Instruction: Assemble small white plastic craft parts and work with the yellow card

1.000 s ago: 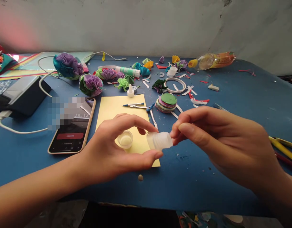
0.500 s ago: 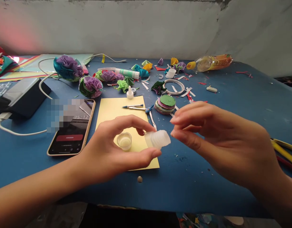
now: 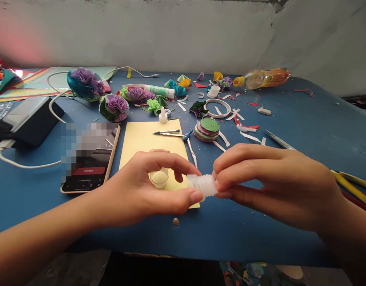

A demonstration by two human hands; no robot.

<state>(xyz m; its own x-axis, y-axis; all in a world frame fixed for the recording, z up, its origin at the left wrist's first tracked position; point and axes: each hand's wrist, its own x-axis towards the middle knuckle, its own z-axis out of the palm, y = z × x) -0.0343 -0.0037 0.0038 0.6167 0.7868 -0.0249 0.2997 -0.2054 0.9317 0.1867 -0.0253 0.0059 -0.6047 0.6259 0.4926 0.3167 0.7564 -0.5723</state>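
Translucent threaded piece (image 3: 203, 185) — long axis roughly left-to-right | left hand (image 3: 129, 190): pinching left end | right hand (image 3: 281, 182): fingertips pinching right end — both equally near

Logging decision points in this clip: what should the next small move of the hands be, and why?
Probably a gentle twist by the right hand while the left hand steadies the ridged plastic piece: left thumb and finger grip one end, right fingertips the other.
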